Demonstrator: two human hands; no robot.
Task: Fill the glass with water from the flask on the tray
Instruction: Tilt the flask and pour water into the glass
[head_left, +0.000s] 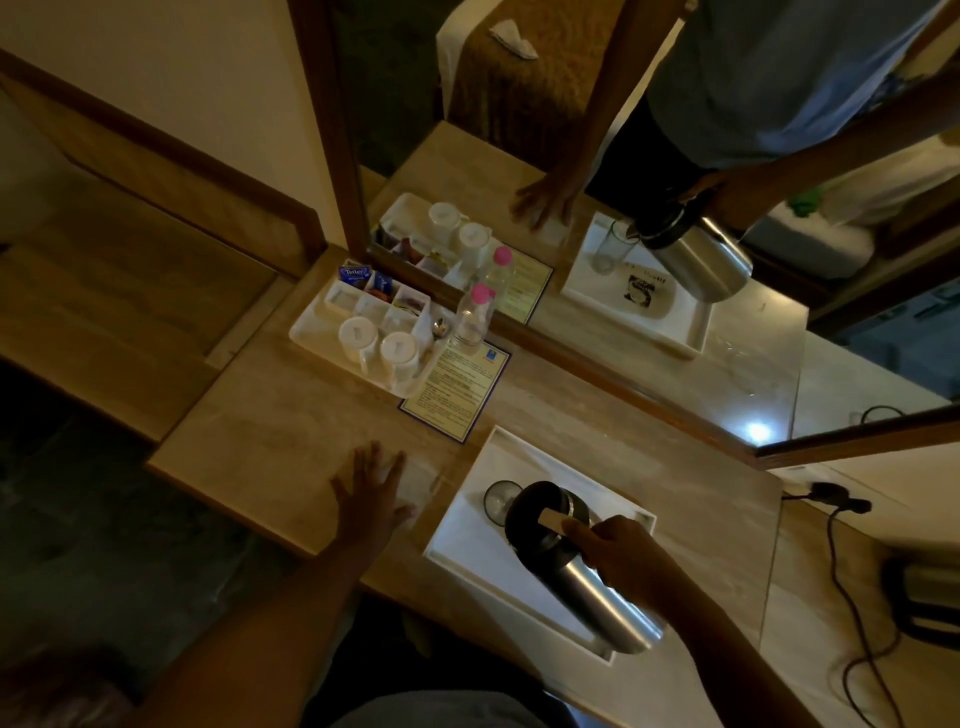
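Observation:
A steel flask (587, 577) with a black top is tilted over a clear glass (500, 500) that stands on the white tray (467, 556). My right hand (623, 556) grips the flask at its handle, with the thumb on the lid lever. The flask's black top covers part of the glass rim, and no water stream can be made out. My left hand (371, 493) lies flat on the wooden table, fingers spread, just left of the tray, holding nothing.
A second white tray (311, 332) at the back holds two upturned cups, tea sachets and a spoon. A pink-capped bottle (474, 317) stands on a printed card (457, 384). A mirror (675, 260) runs along the back. A kettle (924, 597) with a black cord sits at right.

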